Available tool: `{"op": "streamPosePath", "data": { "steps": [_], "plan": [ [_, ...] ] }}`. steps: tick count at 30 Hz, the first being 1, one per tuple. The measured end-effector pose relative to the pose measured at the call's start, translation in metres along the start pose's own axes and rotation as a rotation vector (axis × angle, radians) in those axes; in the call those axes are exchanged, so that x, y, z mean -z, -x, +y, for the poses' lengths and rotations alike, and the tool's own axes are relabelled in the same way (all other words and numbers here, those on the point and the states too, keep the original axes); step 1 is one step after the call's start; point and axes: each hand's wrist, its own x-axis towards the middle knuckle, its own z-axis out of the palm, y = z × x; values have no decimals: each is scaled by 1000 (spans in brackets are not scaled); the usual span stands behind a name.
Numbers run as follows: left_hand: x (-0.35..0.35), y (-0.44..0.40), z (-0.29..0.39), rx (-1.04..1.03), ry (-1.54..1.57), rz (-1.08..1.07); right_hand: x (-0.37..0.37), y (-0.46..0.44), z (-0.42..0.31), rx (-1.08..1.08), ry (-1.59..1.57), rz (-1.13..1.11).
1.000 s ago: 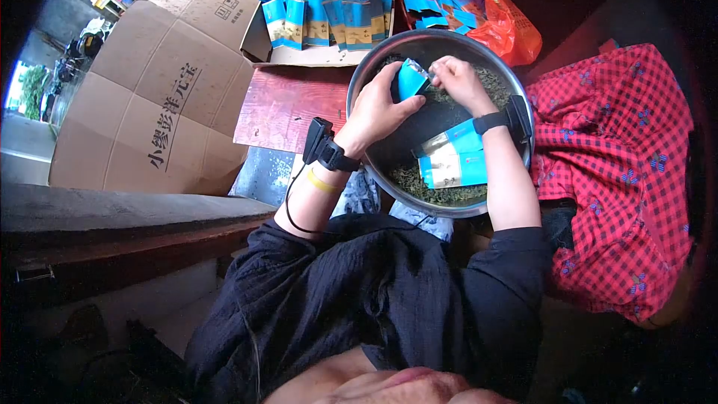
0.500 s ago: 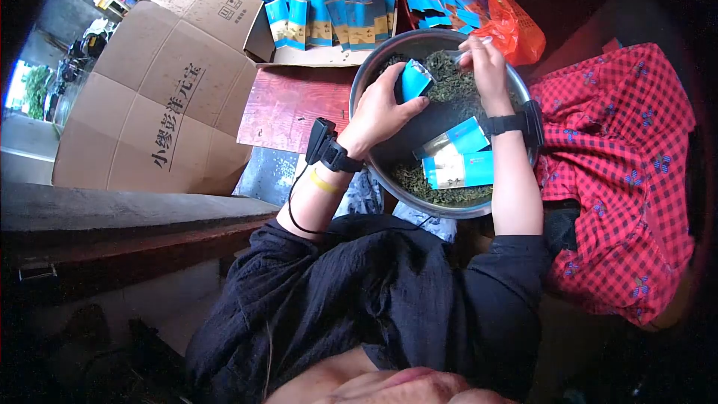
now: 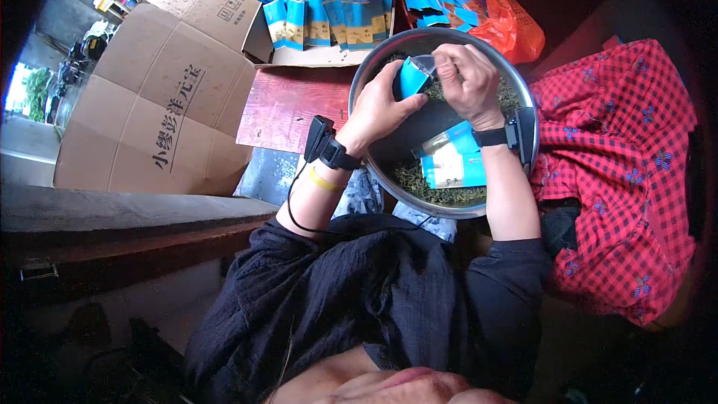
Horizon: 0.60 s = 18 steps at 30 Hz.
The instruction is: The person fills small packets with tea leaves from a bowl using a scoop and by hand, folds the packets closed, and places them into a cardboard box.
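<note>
My left hand (image 3: 378, 108) is closed round a blue packet (image 3: 413, 81), holding it tilted with its top end toward my right hand. My right hand (image 3: 471, 82) is closed on a small clear plastic scoop (image 3: 426, 62), whose see-through edge lies at the packet's top; its handle is hidden by my fingers. Both hands are over a steel basin (image 3: 364, 151) containing dark green dried leaves (image 3: 445, 194). Two more blue-and-gold packets (image 3: 452, 170) lie on the leaves below my right wrist, which covers part of them.
Behind the basin, a cardboard box (image 3: 321, 57) holds rows of blue-and-gold packets (image 3: 318, 22). A red plastic bag (image 3: 516, 30) with more packets stands beside it. To the left are a red board (image 3: 292, 108) and a large carton (image 3: 149, 97); red checked cloth (image 3: 613, 164) lies right.
My right hand has moved left from above the leaves and turned, bringing the clear scoop to the packet's top. My left hand and the packet have barely moved.
</note>
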Motion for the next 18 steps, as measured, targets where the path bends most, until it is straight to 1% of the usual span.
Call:
{"op": "streamPosePath", "data": {
  "steps": [1,2,3,5,6,7,9,10,11,13,14,17,18],
  "plan": [
    [0,0,1,-3,16,2,1,1,4,-6,15,63],
    [0,0,2,-5,31,5,4,4,11,-60,25,65],
    [2,1,3,-3,32,7,3,6,16,-59,23,63],
    [3,1,6,26,41,-9,2,9,26,-270,16,105],
    [2,1,4,26,44,-11,3,9,29,-310,79,47],
    [0,1,0,0,43,7,2,11,34,-310,83,47],
    [0,0,0,-27,44,26,-7,19,42,-352,216,-123],
    [1,1,2,-8,53,13,-9,22,45,-456,179,-229],
    [2,1,4,12,62,0,-13,27,47,-455,180,-230],
    [3,1,6,8,59,-1,-20,33,49,-517,296,-459],
    [3,1,6,4,55,-4,-24,36,51,-516,296,-461],
    [1,1,0,18,63,-6,-32,42,60,-585,71,-460],
    [1,1,2,18,64,-5,-31,40,62,-583,71,-461]
  ]
}}
